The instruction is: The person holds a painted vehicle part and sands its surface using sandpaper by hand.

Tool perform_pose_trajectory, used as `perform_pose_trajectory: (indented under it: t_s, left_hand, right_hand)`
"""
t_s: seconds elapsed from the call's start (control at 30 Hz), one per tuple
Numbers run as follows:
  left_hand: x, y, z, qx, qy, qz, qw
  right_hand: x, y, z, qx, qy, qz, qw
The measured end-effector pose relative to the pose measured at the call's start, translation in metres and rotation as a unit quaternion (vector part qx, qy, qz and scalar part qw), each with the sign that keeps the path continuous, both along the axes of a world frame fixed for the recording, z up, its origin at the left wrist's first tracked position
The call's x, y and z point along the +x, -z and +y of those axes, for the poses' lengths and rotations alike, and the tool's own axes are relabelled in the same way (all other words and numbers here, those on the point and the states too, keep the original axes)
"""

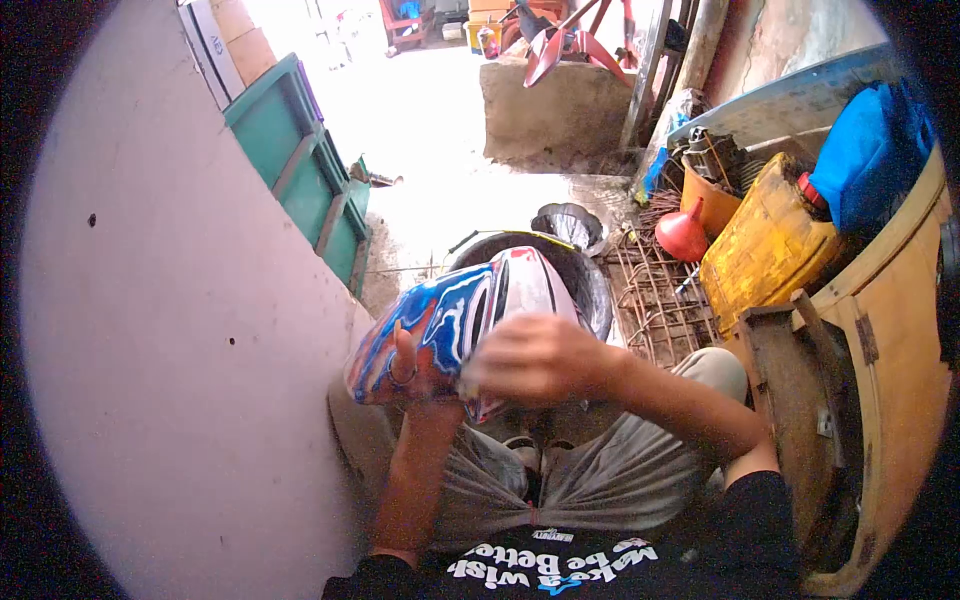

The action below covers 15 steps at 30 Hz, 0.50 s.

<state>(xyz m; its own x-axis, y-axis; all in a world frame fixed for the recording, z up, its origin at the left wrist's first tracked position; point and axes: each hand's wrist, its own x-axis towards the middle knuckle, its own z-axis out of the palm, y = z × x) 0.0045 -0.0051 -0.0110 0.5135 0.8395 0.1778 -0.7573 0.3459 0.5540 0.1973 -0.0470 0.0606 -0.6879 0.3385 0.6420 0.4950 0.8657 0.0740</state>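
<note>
Over your lap, your left hand (420, 377) holds the near end of the blue, white and red shell (430, 322). Your right hand (530, 358), blurred, is curled over it; whether it grips anything, you cannot tell. The shell's far end lies over a dark tub (596, 290). Beyond stands a low wall (555, 120).

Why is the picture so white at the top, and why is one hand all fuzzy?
In the head view, the floor up top is washed out by very bright light; the right hand is smeared, probably from moving, while the letters on the shirt stay readable; black fills the corners.
</note>
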Motion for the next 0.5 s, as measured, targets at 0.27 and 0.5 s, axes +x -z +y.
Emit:
perform_pose_trajectory:
  t_s: [0.27, 0.5]
  left_hand:
    - [0.001, -0.016, -0.009, -0.003, -0.022, 0.051, 0.998]
    - [0.005, -0.005, -0.003, -0.02, -0.001, 0.025, 0.999]
  right_hand:
    - [-0.003, 0.026, 0.005, 0.071, 0.088, 0.04, 0.993]
    - [0.032, 0.01, 0.023, -0.015, 0.214, 0.046, 0.976]
